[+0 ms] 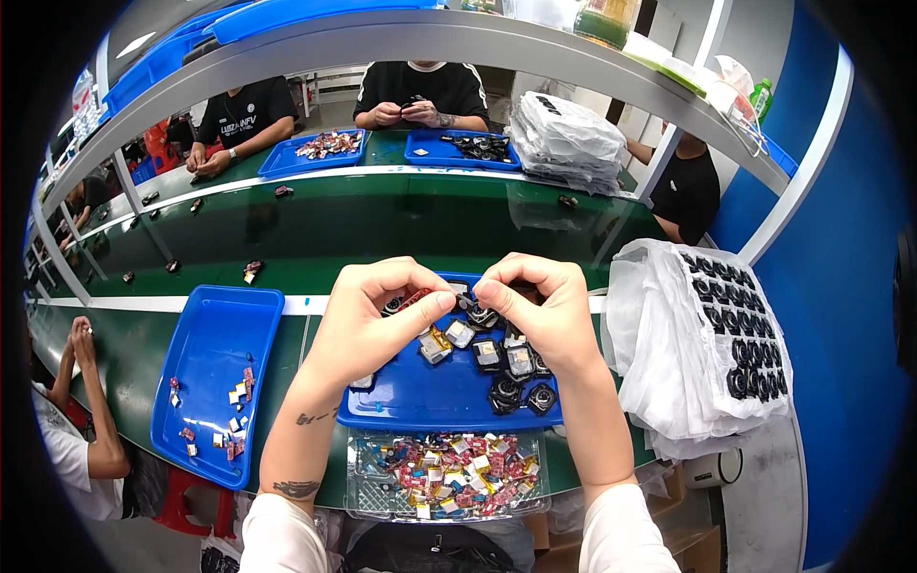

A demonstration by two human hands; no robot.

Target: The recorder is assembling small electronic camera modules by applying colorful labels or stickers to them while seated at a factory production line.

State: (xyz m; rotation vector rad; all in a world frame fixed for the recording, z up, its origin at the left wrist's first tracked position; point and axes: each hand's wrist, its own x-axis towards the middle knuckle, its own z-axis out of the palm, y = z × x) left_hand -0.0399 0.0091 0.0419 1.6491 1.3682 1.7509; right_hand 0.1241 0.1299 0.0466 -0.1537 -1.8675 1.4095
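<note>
My left hand [377, 310] and my right hand [544, 306] meet above a blue tray [430, 396], fingertips nearly touching. Both are closed in a pinch. A small red circuit board [415, 297] shows between the left thumb and fingers. What the right fingertips hold is mostly covered by them. Below the hands, the tray carries several black round-cornered casings [488, 355], some with silver square parts [459, 333] in them. Nearer to me, a clear plastic tray [358, 487] is heaped with small red boards and silver-yellow battery cells [449, 477].
To the left lies another blue tray [181, 382] with scattered small boards. A stack of white-wrapped sheets with black casings [731, 315] stands at right. Beyond runs a green conveyor belt [382, 224] carrying scattered parts. Co-workers [420, 95] sit across it; a metal shelf beam [382, 38] spans overhead.
</note>
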